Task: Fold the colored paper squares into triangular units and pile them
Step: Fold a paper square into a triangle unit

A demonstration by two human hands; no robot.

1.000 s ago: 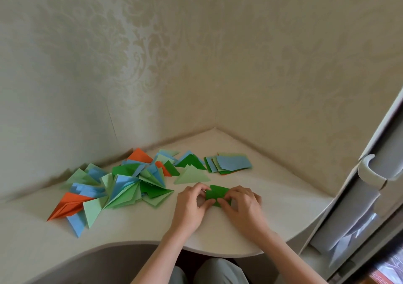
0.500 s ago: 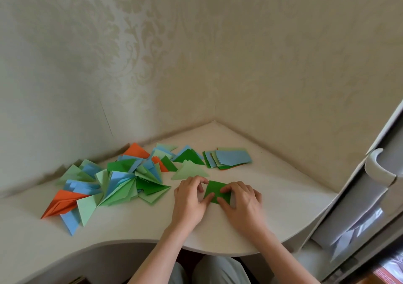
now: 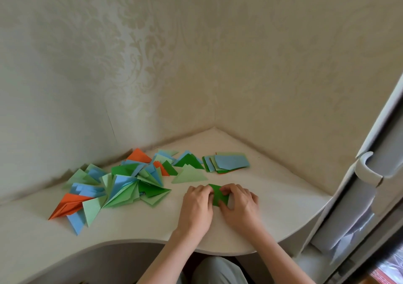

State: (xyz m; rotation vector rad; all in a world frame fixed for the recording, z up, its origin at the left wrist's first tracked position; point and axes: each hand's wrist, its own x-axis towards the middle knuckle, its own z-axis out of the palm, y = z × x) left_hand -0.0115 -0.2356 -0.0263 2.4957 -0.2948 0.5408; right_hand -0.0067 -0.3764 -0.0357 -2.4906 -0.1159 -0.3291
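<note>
A dark green paper [image 3: 218, 196] lies on the pale desk [image 3: 283, 196] between my two hands. My left hand [image 3: 197, 207] pinches its left edge with curled fingers. On the other side my right hand [image 3: 239, 205] grips its right part, fingers bent over it. Much of the paper is hidden under my fingers. To the left spreads a loose pile of folded triangular units [image 3: 122, 183] in green, blue and orange. One light green triangle [image 3: 189, 174] lies apart, just beyond my hands. A small stack of flat paper squares [image 3: 227, 162] sits further back.
The desk fits into a corner between two wallpapered walls [image 3: 196, 54]. Its curved front edge [image 3: 218, 251] runs close to my wrists. A white cabinet door with a handle [image 3: 368, 168] stands at the right.
My fingers have curled further over the green paper, which now shows a narrower, more folded shape. The pile and the stack lie as before.
</note>
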